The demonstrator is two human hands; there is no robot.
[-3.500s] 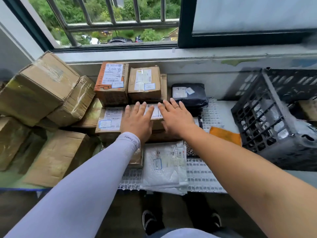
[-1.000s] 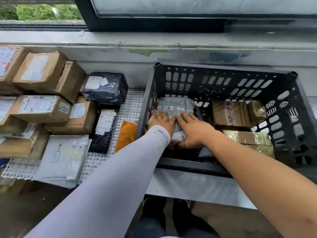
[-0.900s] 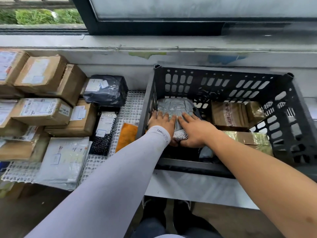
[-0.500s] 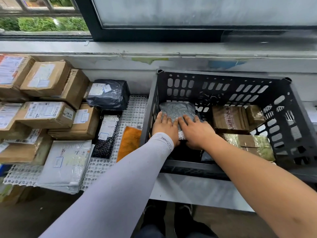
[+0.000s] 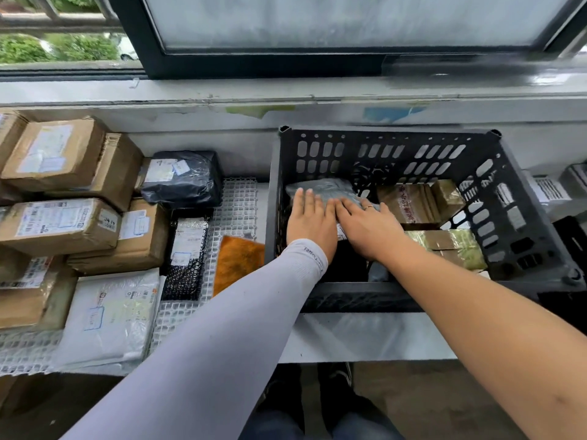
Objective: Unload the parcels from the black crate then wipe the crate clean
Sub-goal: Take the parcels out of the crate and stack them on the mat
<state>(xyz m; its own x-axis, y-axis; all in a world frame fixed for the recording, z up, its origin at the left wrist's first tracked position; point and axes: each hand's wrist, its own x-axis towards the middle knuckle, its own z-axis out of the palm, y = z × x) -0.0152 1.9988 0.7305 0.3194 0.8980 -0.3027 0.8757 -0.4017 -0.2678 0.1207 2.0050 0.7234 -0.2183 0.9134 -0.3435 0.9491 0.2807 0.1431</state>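
The black slotted crate (image 5: pixel 374 154) stands on the ledge at the right. Inside, at its left end, lies a grey plastic parcel (image 5: pixel 324 188). My left hand (image 5: pixel 309 222) and my right hand (image 5: pixel 365 227) both lie flat on it side by side, fingers straight. Brown taped boxes (image 5: pixel 409 201) sit deeper in the crate, and a shiny greenish-brown one (image 5: pixel 448 246) lies nearer its right front. An orange cloth (image 5: pixel 236 265) lies just left of the crate.
Unloaded parcels fill the left side on a white grid mat (image 5: pixel 238 204): cardboard boxes (image 5: pixel 60 227), a black bag parcel (image 5: pixel 182 177), a white mailer (image 5: pixel 111 315), a black bubble mailer (image 5: pixel 187 252). A window sill and wall run behind. More items sit right of the crate.
My hands left the boxes on the left and went into the crate onto the grey parcel. In the last second they slid slightly farther along it.
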